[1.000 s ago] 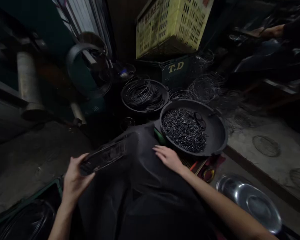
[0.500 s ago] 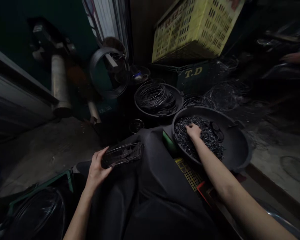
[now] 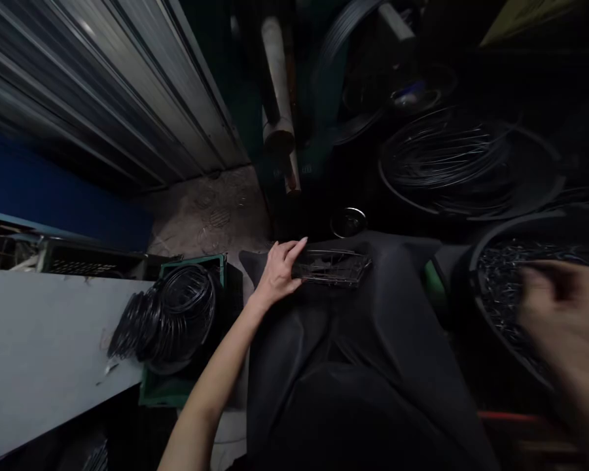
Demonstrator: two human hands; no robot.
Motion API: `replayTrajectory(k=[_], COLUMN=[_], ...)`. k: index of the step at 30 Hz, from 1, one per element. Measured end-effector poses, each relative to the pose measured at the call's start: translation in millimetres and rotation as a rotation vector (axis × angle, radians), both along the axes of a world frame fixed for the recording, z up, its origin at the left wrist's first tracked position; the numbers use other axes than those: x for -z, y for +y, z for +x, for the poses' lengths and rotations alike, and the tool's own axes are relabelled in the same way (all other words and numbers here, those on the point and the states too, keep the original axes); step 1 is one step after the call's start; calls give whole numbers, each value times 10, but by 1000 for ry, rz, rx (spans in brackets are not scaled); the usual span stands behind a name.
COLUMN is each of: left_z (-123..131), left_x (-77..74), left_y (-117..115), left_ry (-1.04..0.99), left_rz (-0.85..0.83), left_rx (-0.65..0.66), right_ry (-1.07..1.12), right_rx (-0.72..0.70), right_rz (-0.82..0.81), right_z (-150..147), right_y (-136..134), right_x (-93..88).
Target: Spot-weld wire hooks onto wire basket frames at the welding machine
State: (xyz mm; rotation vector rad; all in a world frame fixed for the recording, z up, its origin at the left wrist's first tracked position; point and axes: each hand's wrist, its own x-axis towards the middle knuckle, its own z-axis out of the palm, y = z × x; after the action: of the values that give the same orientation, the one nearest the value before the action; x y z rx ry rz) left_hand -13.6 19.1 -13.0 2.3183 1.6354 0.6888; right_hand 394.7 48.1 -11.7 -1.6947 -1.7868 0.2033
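Observation:
My left hand (image 3: pixel 281 269) grips the near end of a small, long wire frame (image 3: pixel 331 268) that lies on the dark apron (image 3: pixel 343 379) across my lap. Its thumb and fingers sit on either side of the frame. To the right, my right hand (image 3: pixel 564 301) is over a deep dark pan (image 3: pixel 476 275) filled with many small shiny metal pieces (image 3: pixel 503 288). Motion smears that hand; its fingers look curled, but whether anything is between them does not show.
Behind the pan stands a second round pan (image 3: pixel 544 157) of coiled wire. At left, black wire rings (image 3: pixel 161 314) rest over a green crate (image 3: pixel 164 392) beside a white tabletop (image 3: pixel 44 353). A pipe-like machine part (image 3: pixel 277 85) stands ahead, near a corrugated metal wall (image 3: pixel 127 78).
The view has swung left, so the green crate with wire rings shows more. My right hand now blurs with motion at the pan. My left hand still grips the wire frame.

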Motion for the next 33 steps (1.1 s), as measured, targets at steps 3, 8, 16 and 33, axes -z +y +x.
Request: replayTrajectory(k=[3, 8, 16, 33], left_z=[-16, -72, -16, -95], left_x=[43, 174, -101, 73], left_y=[-6, 6, 50, 93], left_ry=[-50, -265, -270, -284], left_rz=[43, 114, -8, -242], left_rx=[57, 41, -159, -43], right_ry=[-73, -65, 20, 540], right_rx=[-85, -441, -107, -162], right_rz=[-1, -31, 24, -619], right_z=[-564, -947, -785, -1237], right_y=[-247, -528, -673, -525], right_x=[139, 501, 397, 141])
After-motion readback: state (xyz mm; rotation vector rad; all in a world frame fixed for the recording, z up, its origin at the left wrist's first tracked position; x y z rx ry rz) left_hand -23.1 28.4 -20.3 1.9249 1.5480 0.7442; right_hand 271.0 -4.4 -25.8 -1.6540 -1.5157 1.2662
